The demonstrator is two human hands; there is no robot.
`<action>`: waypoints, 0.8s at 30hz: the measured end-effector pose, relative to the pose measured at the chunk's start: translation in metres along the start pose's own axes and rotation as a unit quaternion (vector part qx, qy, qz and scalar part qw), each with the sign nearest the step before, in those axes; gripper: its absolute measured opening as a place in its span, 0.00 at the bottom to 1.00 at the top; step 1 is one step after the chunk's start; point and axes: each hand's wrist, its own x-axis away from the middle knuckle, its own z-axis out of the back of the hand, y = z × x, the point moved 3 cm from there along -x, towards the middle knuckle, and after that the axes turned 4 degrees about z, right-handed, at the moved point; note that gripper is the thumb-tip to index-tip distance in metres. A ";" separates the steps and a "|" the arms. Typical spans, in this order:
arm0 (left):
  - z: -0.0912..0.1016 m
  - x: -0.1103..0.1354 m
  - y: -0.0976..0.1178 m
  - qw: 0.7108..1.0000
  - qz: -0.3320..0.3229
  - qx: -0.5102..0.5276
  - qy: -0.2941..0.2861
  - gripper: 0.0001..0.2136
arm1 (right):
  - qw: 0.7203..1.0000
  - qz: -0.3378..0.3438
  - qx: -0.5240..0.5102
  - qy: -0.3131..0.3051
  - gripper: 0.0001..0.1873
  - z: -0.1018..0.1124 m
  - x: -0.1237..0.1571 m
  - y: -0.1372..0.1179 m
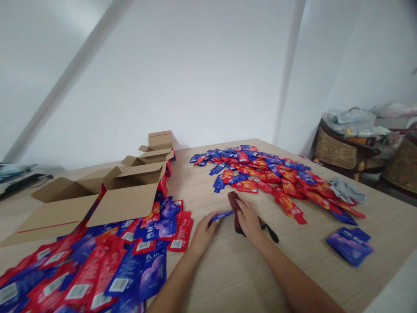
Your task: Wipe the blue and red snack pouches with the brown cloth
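Observation:
My left hand (206,230) pinches the end of a flat blue sachet (222,215), seen nearly edge-on above the table. Close by, my right hand (248,217) is closed over a soft brown cloth-like thing (233,201). A black strap-like piece (271,233) sticks out on its right; I cannot make out exactly what the thing is. The sachet's right tip reaches the brown thing. Left of my left hand lies a heap of red and blue sachets (153,261), many with barcodes facing up.
Open cardboard boxes (127,202) stand in a row at the left. A second sachet pile (260,169) spreads across the table's (195,191) far right, with a grey cloth (348,190) at its end. One blue sachet (350,245) lies apart. Chairs (342,145) hold bags.

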 end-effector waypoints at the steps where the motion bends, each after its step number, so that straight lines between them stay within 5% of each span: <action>1: -0.001 -0.001 -0.003 0.999 0.044 0.015 -0.011 0.21 | 1.000 0.014 -0.016 0.021 0.26 0.004 0.001 -0.005; 4: -0.007 0.000 -0.012 0.983 0.160 0.054 -0.074 0.28 | 0.996 0.086 -0.026 0.013 0.28 0.009 0.008 -0.034; 9: -0.014 0.001 -0.017 0.972 0.204 0.073 -0.086 0.29 | 0.981 0.146 0.009 -0.130 0.27 -0.009 0.027 -0.083; 12: -0.015 0.001 -0.017 0.970 0.210 0.085 -0.086 0.27 | 0.980 0.107 0.056 -0.156 0.27 -0.018 0.026 -0.076; 19: -0.010 0.001 -0.013 0.973 0.203 0.092 -0.056 0.22 | 0.977 -0.017 0.159 -0.144 0.25 -0.006 -0.001 -0.008; 24: -0.012 0.000 -0.013 0.974 0.206 0.072 -0.065 0.24 | 0.987 0.012 0.114 -0.116 0.28 -0.003 0.013 -0.037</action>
